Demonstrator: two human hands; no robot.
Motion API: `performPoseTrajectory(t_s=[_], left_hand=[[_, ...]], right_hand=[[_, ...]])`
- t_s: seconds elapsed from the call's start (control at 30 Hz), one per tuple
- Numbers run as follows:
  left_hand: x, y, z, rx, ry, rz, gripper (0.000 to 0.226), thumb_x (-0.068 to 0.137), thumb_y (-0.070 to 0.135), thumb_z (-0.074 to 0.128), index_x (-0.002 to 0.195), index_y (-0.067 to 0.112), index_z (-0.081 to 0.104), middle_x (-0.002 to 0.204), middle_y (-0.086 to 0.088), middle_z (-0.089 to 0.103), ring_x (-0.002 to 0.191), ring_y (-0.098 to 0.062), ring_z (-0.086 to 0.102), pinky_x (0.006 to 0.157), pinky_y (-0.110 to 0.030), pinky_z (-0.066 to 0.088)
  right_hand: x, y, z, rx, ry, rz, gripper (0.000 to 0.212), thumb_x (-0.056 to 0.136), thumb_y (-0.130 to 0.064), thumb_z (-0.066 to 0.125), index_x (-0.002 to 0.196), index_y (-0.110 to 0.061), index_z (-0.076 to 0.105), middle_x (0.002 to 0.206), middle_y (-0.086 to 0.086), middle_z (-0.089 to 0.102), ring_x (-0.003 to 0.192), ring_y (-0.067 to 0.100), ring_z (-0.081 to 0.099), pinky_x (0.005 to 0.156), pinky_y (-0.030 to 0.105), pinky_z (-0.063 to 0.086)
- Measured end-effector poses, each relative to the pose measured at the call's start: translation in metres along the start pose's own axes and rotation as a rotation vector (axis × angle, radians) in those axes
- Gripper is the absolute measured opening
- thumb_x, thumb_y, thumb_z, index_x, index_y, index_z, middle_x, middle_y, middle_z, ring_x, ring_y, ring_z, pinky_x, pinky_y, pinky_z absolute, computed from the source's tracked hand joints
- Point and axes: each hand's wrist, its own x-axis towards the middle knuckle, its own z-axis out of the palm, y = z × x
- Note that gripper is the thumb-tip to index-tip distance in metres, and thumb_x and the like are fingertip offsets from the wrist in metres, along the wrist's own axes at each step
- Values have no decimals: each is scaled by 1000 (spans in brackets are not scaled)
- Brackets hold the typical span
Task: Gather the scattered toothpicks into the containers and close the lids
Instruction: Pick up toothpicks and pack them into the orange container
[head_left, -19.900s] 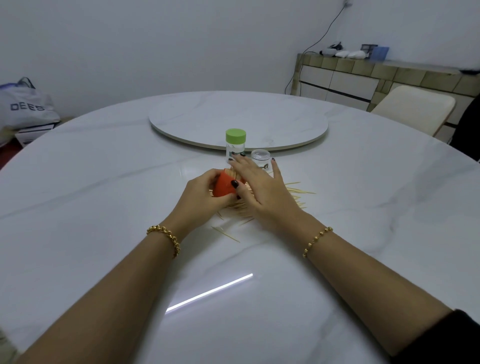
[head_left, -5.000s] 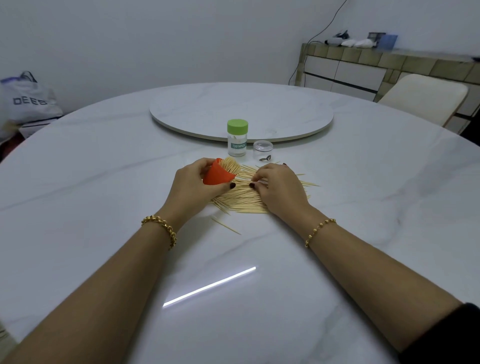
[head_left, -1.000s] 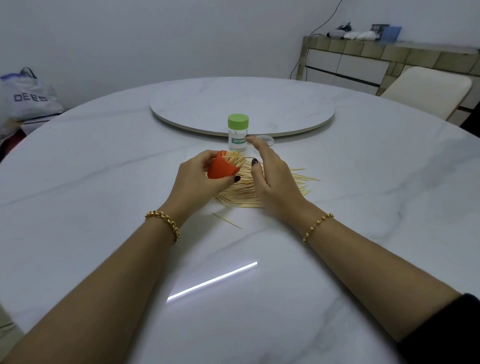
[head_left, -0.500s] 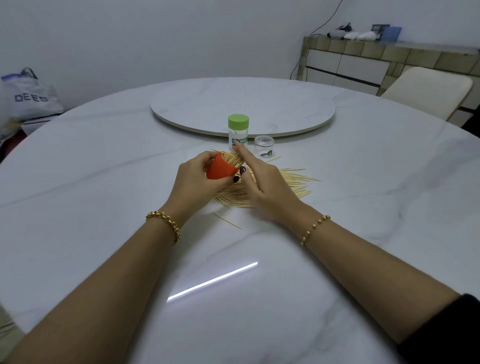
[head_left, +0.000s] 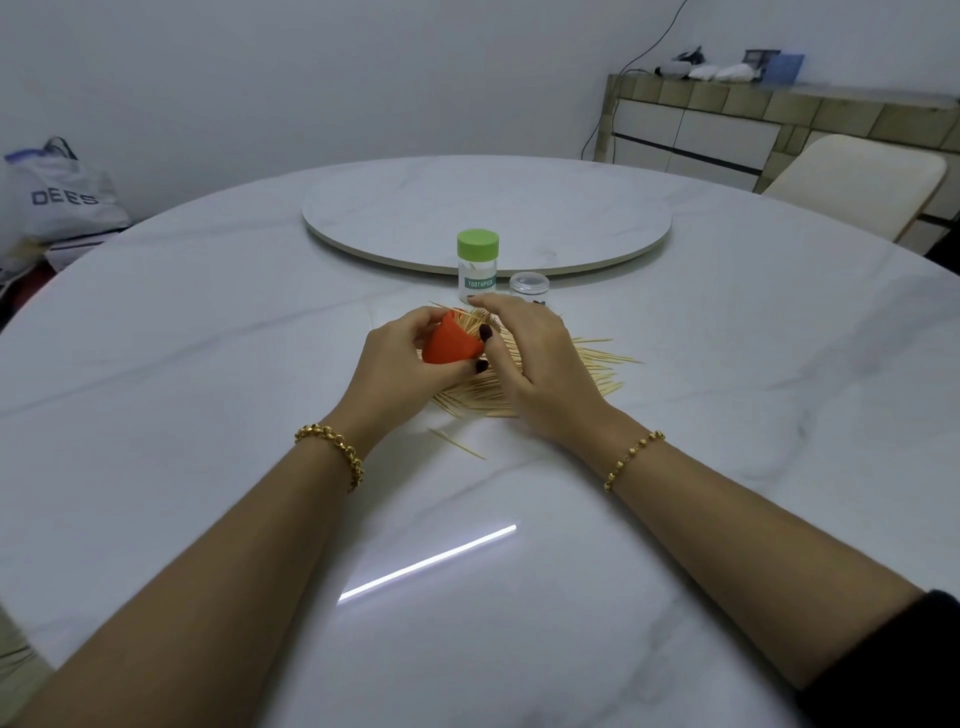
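Observation:
My left hand (head_left: 400, 364) grips a small red container (head_left: 449, 345), tilted with its mouth toward the right and toothpicks sticking out of it. My right hand (head_left: 535, 364) is at that mouth, fingers curved over the toothpick tips and thumb against the container's rim. A pile of loose toothpicks (head_left: 592, 364) lies on the table under and right of my right hand. One stray toothpick (head_left: 457, 443) lies nearer to me. Behind the hands stands a clear container with a green lid (head_left: 478, 265), and beside it a clear lid (head_left: 529, 288).
The white marble round table (head_left: 208, 415) carries a raised turntable (head_left: 485, 208) at its middle. A cream chair (head_left: 857, 182) and a tiled sideboard (head_left: 779, 119) stand at the back right. A white bag (head_left: 57, 192) sits on the floor at the left.
My right hand has shifted from pushing toothpicks with one finger to curving over the red container's mouth. The left hand tilted the container slightly. The pile has not moved.

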Motion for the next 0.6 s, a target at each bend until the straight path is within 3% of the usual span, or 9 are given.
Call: performPoseTrajectory(t_s=[0.17,0.27,0.6], left_hand=[[-1,0,2,11,-39,5,42,70,19,82,107,25,63,95,14,65,87,12,57,72,-2,43],[-1,-1,2,25,-32,5,46,69,20,84,111,23,63,97,13,64,90,8,57,71,0,42],[1,-5,2,23,-30,-4,52,68,23,84,115,23,63,101,10,66,92,5,58,74,-2,44]], right_hand=[[2,2,2,-52,74,-23,29,92,-24,44,108,-14,65,109,-1,65,107,13,56,95,43,40],[3,3,2,-50,134,-45,19,90,-19,51,100,-14,67,103,-1,67,101,15,59,90,44,44],[3,7,1,-12,130,-28,7,87,-17,57,91,-16,63,92,-2,64,89,19,59,81,47,46]])
